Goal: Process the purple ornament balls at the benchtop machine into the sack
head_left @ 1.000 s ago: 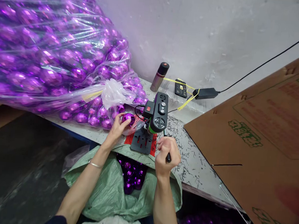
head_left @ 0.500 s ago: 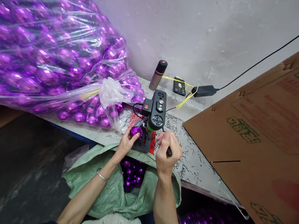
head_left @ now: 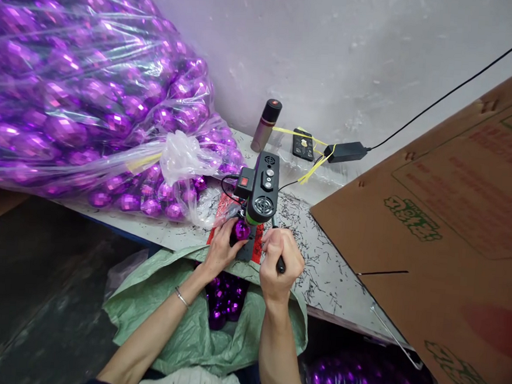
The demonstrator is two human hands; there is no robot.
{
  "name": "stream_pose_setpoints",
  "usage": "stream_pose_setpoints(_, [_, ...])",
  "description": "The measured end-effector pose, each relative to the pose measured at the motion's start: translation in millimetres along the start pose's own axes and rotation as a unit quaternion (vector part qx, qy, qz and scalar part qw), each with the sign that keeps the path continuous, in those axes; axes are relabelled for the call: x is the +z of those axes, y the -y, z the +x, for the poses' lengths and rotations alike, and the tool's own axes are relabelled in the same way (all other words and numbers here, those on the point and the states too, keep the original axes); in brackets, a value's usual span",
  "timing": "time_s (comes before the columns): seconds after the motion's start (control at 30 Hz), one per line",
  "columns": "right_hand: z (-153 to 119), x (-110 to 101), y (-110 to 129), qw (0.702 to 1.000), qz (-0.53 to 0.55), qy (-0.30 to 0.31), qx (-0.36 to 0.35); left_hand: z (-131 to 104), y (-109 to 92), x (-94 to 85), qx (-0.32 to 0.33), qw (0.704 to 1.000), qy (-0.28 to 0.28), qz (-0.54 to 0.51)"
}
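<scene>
A small black press-like machine (head_left: 265, 184) with a red switch stands on the table. Beneath its head, my left hand (head_left: 222, 251) holds a shiny purple ball (head_left: 241, 230) between thumb and fingers. The fist of my right hand (head_left: 281, 258) is closed round the machine's lever (head_left: 281, 265), whose black tip shows below the fingers. A green sack (head_left: 164, 308) lies open below the table edge, with purple balls (head_left: 224, 301) inside.
A big clear bag of purple balls (head_left: 82, 98) fills the left. Behind the machine are a bottle (head_left: 266, 125), a phone (head_left: 303, 144) and a black adapter (head_left: 346, 153). A cardboard box (head_left: 455, 229) leans at right. Small black bits litter the table (head_left: 322, 255).
My left hand has moved slightly right with the purple ball, which is now under the machine's head. My right hand stays closed on the lever. The view has shifted a little.
</scene>
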State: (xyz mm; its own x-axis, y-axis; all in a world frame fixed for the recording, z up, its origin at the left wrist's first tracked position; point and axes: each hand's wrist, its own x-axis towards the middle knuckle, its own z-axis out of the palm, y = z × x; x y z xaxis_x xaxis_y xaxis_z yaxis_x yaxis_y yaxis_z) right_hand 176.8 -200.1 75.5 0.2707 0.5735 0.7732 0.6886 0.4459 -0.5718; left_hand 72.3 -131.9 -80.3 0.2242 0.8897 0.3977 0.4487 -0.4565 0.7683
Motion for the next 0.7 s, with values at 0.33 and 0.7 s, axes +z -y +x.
stream_pose_setpoints(0.33, [-14, 4, -7, 1.0, 0.003, -0.01, -0.02, 0, 8, -2.4, 0.057, 0.998, 0.016, -0.032])
stream_pose_setpoints(0.7, [-53, 23, -34, 0.998, 0.005, -0.053, -0.04, -1, 6, -2.4, 0.054, 0.997, 0.016, -0.045])
